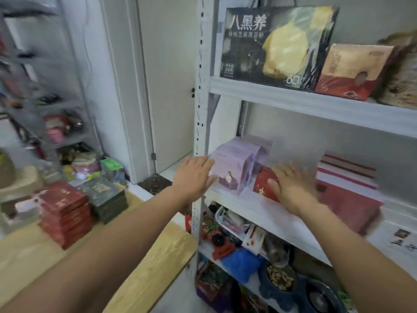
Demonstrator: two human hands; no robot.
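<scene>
Head view showed, far left of the shelf post (199,109), a wooden surface (158,263) carrying a stack of red boxes (65,213) and, nearer the post, a stack of dark green boxes (108,199). Their markings were too blurred to read. The surface's rounded edge ended just left of the post.

The left hand (194,175) crossed in front of the post, its grip wide and its fingers straight. Its fingertips lay against the left face of the front purple box (234,170). That box stood on the middle shelf just right of the post, near the shelf's front edge, with more purple boxes lined up behind it. Its print was illegible.

Farther right of the post lay a red packet (264,184), half hidden under the right hand (291,186), whose grip was also wide and flat. Motion blur hid whether the palm touched the packet. Open shelf board showed in front of it. Farther right again sat smeared red-and-white boxes (347,188).

High and right of the post, on the top shelf, a black box (248,53) read "八黑养" and "60". An orange-red box (354,71) touched it, its text unreadable. Low and right of the post, a blue bag (241,263) and a bowl of nuts (279,277) crowded the lower shelves, partly cut off by the right arm.
</scene>
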